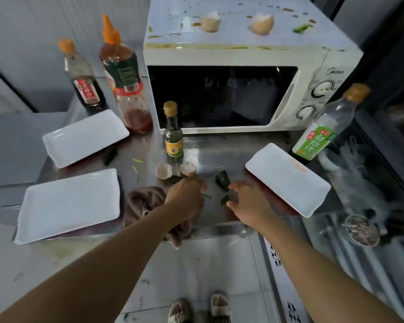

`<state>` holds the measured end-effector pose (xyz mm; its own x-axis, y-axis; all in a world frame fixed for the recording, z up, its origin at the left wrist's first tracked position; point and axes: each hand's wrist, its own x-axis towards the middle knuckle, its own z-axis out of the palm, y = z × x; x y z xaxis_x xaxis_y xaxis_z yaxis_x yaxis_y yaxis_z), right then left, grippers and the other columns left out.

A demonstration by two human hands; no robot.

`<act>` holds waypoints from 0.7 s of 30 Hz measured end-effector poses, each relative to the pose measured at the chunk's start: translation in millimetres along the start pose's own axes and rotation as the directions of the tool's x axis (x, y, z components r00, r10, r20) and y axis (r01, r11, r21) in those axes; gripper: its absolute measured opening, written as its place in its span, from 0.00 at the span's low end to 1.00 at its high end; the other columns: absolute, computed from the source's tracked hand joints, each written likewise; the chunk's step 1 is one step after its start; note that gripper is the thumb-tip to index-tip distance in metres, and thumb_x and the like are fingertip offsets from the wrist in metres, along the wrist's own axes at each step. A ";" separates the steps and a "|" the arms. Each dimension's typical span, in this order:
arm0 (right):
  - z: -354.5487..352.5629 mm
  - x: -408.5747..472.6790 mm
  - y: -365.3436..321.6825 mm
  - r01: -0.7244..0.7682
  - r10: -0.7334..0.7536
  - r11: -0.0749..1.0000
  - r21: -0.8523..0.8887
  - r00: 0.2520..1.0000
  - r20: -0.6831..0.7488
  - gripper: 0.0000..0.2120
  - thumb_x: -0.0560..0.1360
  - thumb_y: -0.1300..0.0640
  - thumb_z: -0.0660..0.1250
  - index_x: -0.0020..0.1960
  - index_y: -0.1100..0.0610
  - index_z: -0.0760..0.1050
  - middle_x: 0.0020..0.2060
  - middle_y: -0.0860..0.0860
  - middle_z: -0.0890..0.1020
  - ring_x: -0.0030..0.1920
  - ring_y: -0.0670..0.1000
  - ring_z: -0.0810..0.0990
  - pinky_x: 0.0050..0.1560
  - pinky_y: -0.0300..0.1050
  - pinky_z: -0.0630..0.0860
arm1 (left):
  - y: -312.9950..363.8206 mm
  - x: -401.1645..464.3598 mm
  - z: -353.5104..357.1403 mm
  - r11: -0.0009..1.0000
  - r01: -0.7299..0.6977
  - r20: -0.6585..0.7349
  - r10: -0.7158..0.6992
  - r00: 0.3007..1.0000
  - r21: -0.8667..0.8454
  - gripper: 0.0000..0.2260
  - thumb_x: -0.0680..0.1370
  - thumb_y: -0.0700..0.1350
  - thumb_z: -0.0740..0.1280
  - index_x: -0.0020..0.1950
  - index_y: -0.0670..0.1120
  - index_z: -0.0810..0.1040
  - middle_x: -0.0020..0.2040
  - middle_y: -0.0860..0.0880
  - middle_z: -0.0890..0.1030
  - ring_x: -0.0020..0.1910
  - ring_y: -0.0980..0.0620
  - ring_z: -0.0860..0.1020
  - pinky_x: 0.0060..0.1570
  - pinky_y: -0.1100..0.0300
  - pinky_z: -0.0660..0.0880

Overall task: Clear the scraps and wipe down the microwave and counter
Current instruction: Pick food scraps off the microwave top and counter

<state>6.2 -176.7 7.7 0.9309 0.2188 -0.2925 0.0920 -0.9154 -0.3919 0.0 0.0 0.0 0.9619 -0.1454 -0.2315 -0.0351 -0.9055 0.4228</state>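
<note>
Left grip (pixel 184 197) reaches over the steel surface (pixel 219 148) with fingers curled down near an eggshell half; whether it pinches anything I cannot tell. Right grip (pixel 247 201) pinches a small green leaf scrap (pixel 224 199) between thumb and fingers.

From the left: three white rectangular plates, one at the near left (pixel 68 203), one behind it (pixel 84 137), and one at the right (pixel 287 179) overhanging the front edge. Four bottles stand about: a dark sauce bottle (pixel 84 78), a red chili sauce bottle (pixel 126 85), a small yellow-labelled bottle (pixel 173 134) in front of the microwave (pixel 289 57), and a green-labelled bottle (pixel 324 127) at the far right. A brown cloth (pixel 142 201) lies bunched just beside the left wrist.

Two eggshell halves (pixel 164 170) (pixel 188 168) sit near the small bottle, and a larger green leaf piece (pixel 222 180) lies between the hands. Another dark leaf (pixel 109 155) lies beside the rear plate. Two more eggshell halves (pixel 210 22) (pixel 262 24) rest on the spattered microwave top, with a green scrap (pixel 301 28) to their right.
</note>
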 end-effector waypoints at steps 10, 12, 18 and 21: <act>15.8 13.4 22.4 0.043 -0.042 0.999 0.015 0.997 -0.063 0.16 0.70 0.54 0.72 0.58 0.53 0.76 0.51 0.51 0.77 0.50 0.52 0.78 0.48 0.43 0.75 | 10.5 20.1 17.5 0.988 0.000 -0.006 0.001 1.000 0.154 0.06 0.75 0.42 0.64 0.50 0.49 0.78 0.53 0.47 0.75 0.50 0.44 0.78 0.39 0.57 0.67; 19.1 15.2 23.0 0.067 -0.065 0.997 0.046 0.997 -0.044 0.17 0.69 0.54 0.73 0.57 0.53 0.77 0.50 0.51 0.77 0.49 0.52 0.79 0.48 0.45 0.76 | 11.0 21.1 19.4 0.991 0.024 0.006 -0.025 1.000 0.131 0.05 0.75 0.41 0.64 0.48 0.49 0.77 0.53 0.46 0.75 0.51 0.43 0.77 0.39 0.57 0.67; 29.8 23.7 26.7 0.118 -0.116 0.992 0.041 0.991 -0.065 0.11 0.70 0.53 0.72 0.51 0.53 0.78 0.47 0.51 0.75 0.44 0.52 0.78 0.38 0.40 0.68 | 11.0 25.4 16.2 0.994 0.088 -0.013 -0.088 0.996 0.062 0.03 0.74 0.39 0.64 0.45 0.46 0.75 0.51 0.44 0.77 0.49 0.42 0.78 0.37 0.56 0.69; 32.0 25.7 31.3 0.146 -0.143 0.988 0.042 0.987 -0.068 0.03 0.72 0.57 0.69 0.44 0.56 0.76 0.44 0.52 0.75 0.42 0.54 0.78 0.35 0.40 0.65 | 13.6 30.7 9.9 0.992 0.123 -0.082 -0.121 0.989 0.019 0.02 0.75 0.40 0.65 0.46 0.43 0.74 0.43 0.43 0.77 0.44 0.40 0.78 0.36 0.54 0.72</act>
<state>21.7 -188.9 -40.1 0.9303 0.3234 -0.1733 0.2116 -0.8588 -0.4666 26.3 -20.8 -10.0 0.9781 -0.0017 -0.2080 0.0780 -0.9241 0.3741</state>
